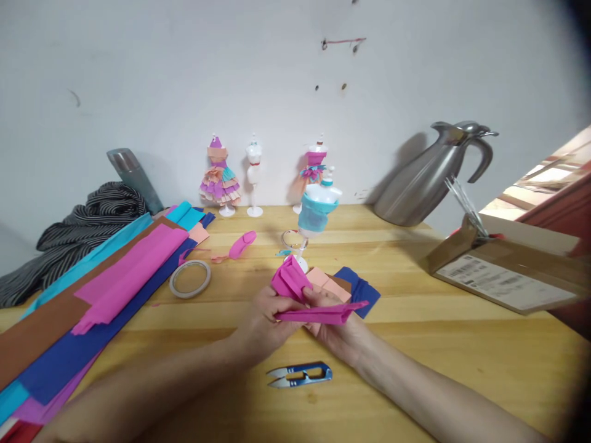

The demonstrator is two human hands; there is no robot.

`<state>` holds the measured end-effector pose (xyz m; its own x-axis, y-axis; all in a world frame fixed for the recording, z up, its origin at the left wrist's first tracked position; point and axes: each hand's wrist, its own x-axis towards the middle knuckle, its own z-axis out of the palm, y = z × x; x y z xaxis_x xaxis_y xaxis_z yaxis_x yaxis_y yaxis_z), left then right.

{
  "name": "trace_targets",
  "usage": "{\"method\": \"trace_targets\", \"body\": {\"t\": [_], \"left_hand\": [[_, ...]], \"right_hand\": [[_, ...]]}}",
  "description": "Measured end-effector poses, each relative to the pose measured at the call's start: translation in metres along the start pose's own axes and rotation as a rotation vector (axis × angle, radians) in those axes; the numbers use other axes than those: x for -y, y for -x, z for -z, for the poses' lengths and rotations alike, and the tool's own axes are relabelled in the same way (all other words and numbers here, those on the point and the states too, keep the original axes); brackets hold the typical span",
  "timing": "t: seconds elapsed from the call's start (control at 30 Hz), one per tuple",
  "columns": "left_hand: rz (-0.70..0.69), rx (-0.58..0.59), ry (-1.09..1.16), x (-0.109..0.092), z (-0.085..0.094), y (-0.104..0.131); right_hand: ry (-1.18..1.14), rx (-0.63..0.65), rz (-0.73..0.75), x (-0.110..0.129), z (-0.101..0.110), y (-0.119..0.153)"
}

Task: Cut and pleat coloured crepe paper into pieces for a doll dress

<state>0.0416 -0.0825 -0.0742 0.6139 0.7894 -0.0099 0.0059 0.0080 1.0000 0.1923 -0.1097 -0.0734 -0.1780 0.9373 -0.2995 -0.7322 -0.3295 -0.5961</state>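
Note:
Both hands grip a folded piece of pink crepe paper [323, 314] above the middle of the table. My left hand [265, 317] has its fingers closed on the paper's left side, and my right hand [339, 329] closes on it from the right and below. Part of the paper stands up above the fingers in folds. Just behind it is a small white mannequin [325, 194] dressed in light blue paper. Peach paper pieces [325, 283] and dark blue paper [362, 292] lie beyond my right hand. Blue thread snips [300, 374] rest nearer to me.
Long crepe paper sheets [129, 271] and a roll of tape [189, 279] lie at left, near striped cloth [92, 218]. A dressed mannequin [219, 172] and a bare one [253, 178] stand by the wall. At right are a metal jug [420, 178] and a cardboard box [508, 264].

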Motion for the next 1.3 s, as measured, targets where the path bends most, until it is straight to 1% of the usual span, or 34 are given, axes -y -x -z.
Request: {"method": "trace_targets", "body": {"t": [0.07,0.1,0.17,0.23,0.3,0.37,0.43,0.47,0.53,0.6,0.63,0.67,0.7,0.73,0.8,0.83,0.87,0.93,1.0,1.07,1.13,1.17,1.23,1.3], "left_hand": [[-0.106,-0.017,-0.114,-0.001,-0.002,0.000],[-0.135,-0.010,-0.151,-0.002,-0.003,0.000],[-0.157,0.006,-0.176,-0.006,-0.005,0.001],[-0.167,-0.006,-0.192,-0.008,-0.006,0.002],[-0.154,-0.020,-0.193,-0.010,-0.007,0.003],[-0.104,-0.018,-0.147,-0.010,-0.006,0.003],[-0.049,-0.007,-0.082,-0.010,-0.003,0.002],[-0.036,-0.009,-0.070,-0.010,-0.002,0.001],[-0.045,-0.041,-0.140,-0.012,0.003,0.000],[-0.090,-0.073,-0.292,-0.014,0.008,-0.001],[-0.116,-0.081,-0.377,-0.014,0.010,-0.001],[-0.138,-0.071,-0.455,-0.014,0.012,-0.001],[-0.160,-0.038,-0.522,-0.014,0.014,-0.001],[-0.190,0.014,-0.584,-0.014,0.015,-0.001],[-0.246,0.140,-0.681,-0.014,0.015,-0.001],[-0.265,0.203,-0.710,-0.015,0.014,-0.001],[-0.273,0.254,-0.727,-0.016,0.013,-0.001],[-0.249,0.310,-0.743,-0.020,0.010,0.000],[-0.221,0.348,-0.738,-0.025,0.007,0.000],[-0.215,0.374,-0.714,-0.028,0.005,0.000],[-0.200,0.393,-0.693,-0.028,0.005,0.000],[-0.174,0.399,-0.679,-0.028,0.006,0.000],[-0.071,0.403,-0.614,-0.026,0.009,-0.001],[0.075,0.375,-0.482,-0.022,0.012,-0.004]], "right_hand": [[0.007,-0.007,-0.002,-0.002,0.000,0.000],[0.010,-0.011,-0.002,-0.003,0.000,0.000],[0.023,-0.021,-0.010,-0.004,0.001,0.001],[0.033,-0.034,-0.025,-0.005,0.003,0.000],[0.040,-0.053,-0.040,-0.008,0.005,0.000],[0.050,-0.060,-0.035,-0.010,0.006,-0.001],[0.095,-0.032,-0.032,-0.008,0.006,-0.001],[0.147,-0.001,-0.043,-0.005,0.007,-0.001],[0.347,0.083,-0.108,0.009,0.008,-0.001],[0.685,0.176,-0.215,0.032,0.010,-0.002],[0.865,0.218,-0.247,0.045,0.012,-0.003],[1.017,0.232,-0.242,0.058,0.013,-0.004],[1.114,0.219,-0.190,0.070,0.015,-0.004],[1.151,0.200,-0.102,0.080,0.017,-0.004],[1.153,0.106,0.127,0.096,0.017,0.000],[1.152,0.086,0.212,0.101,0.015,0.003],[1.169,0.121,0.236,0.103,0.012,0.006],[1.235,0.239,0.209,0.104,0.003,0.014],[1.310,0.333,0.163,0.098,-0.006,0.020],[1.370,0.402,0.155,0.088,-0.013,0.022],[1.424,0.396,0.191,0.077,-0.014,0.021],[1.441,0.370,0.218,0.072,-0.013,0.019],[1.432,0.309,0.252,0.066,-0.008,0.014],[1.370,0.238,0.279,0.070,-0.003,0.011]]}}
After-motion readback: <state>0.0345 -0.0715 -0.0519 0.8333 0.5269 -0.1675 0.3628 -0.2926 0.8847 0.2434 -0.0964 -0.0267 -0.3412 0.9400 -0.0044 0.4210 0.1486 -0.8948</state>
